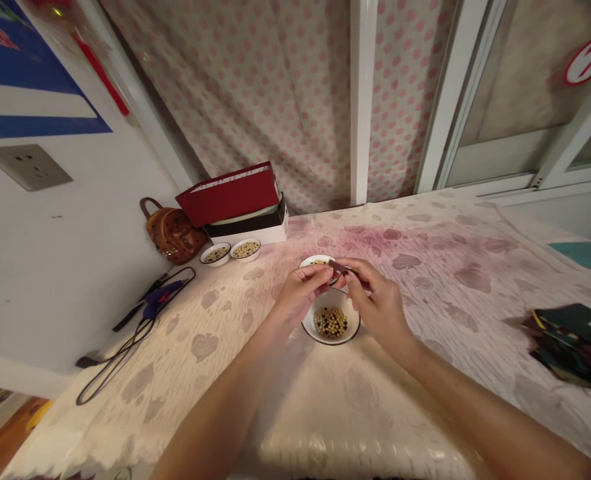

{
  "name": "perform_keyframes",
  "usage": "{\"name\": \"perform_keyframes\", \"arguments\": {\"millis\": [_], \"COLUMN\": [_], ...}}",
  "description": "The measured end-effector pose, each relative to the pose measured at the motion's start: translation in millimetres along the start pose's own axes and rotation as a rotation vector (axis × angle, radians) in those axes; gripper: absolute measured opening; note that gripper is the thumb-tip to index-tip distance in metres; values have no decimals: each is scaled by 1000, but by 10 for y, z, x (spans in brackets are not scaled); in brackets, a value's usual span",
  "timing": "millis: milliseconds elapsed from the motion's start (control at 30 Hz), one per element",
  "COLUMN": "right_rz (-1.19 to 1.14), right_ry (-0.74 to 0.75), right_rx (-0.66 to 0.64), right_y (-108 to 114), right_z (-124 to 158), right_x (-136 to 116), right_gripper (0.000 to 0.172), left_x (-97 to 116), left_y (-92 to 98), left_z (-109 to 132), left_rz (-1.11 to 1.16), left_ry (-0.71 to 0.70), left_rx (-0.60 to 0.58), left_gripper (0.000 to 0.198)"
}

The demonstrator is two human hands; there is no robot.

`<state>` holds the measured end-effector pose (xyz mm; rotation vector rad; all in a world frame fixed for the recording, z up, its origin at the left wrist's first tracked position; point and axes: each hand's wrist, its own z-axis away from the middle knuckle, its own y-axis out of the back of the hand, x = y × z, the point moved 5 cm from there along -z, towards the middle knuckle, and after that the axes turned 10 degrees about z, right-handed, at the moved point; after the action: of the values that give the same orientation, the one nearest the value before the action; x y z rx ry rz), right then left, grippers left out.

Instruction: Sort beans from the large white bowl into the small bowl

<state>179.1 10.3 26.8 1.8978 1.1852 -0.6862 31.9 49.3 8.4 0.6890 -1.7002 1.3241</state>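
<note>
Since the slim dark strip [342, 268] looks light and stiff, its end suits a fingertip hold, and the right hand [380, 308] pinches it there at twelve o'clock, above a white bowl [331, 342] of small round beads [330, 322]. The left hand's [299, 293] fingers press together beside it, though any hold is hidden. Two smaller bowls [230, 251] sit farther off at eleven o'clock.

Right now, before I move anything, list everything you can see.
near bowl: one, white, below the hands, holding grains
round grains: many, yellow and dark, in the near bowl
far bowl: one, white, behind the hands
small bowls: two, white, far left of the table
box: one, black and white, behind them
lid: one, red, leaning on the box
studded backpack: one, brown, beside the box
cable: one, black, left table edge
fabric scraps: several, dark, right
slim piece: one, dark, at the right fingers
left hand: bare, beside it
right hand: bare, holding it
</note>
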Motion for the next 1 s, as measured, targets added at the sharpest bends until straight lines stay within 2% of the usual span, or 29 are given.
{"name": "perform_keyframes", "arguments": {"millis": [333,667,767,900,1000], "right_rz": [14,25,25,8,-11], "right_ry": [-3,10,-14,-20,-22], "right_rx": [-6,-4,39,86,83], "right_y": [7,5,36,83,90], "right_z": [5,-12,-17,-26,-32], "right_x": [3,6,23,40,61], "right_gripper": [24,25,24,24,24], "left_x": [-5,-15,55,149,163], "left_y": [109,51,44,-8,-28], "left_z": [-45,-14,6,79,126], "left_rz": [-30,-82,-247,-649,-870], "left_ry": [-40,-30,-36,3,10], "left_rx": [87,53,-3,-187,-259], "left_gripper": [35,33,32,21,14]}}
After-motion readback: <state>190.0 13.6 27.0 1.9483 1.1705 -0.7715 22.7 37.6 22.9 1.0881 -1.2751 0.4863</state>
